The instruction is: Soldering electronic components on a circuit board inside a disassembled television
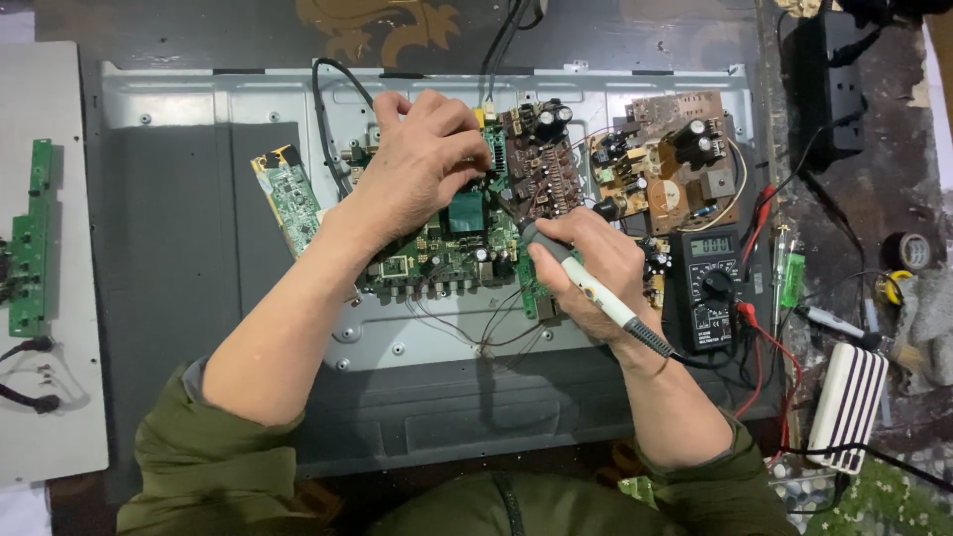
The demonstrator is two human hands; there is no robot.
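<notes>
My left hand (422,159) rests on the upper part of a green main circuit board (452,243), with its fingers curled over the board's top edge beside a brown board (541,164). Whether the fingers pinch anything is hidden. My right hand (586,268) grips a soldering iron (606,298) with a white handle and grey collar. The iron's tip points up-left onto the green board near the brown one. Its black cord runs off to the right. All the boards lie on the silver metal back panel (199,99) of a flat screen.
A small green card (288,199) lies left of the main board. A tan power board (670,164) sits at the right, above a black multimeter (710,288) with red leads. A white striped box (849,402), a power strip (829,89) and a long green strip board (30,238) surround the panel.
</notes>
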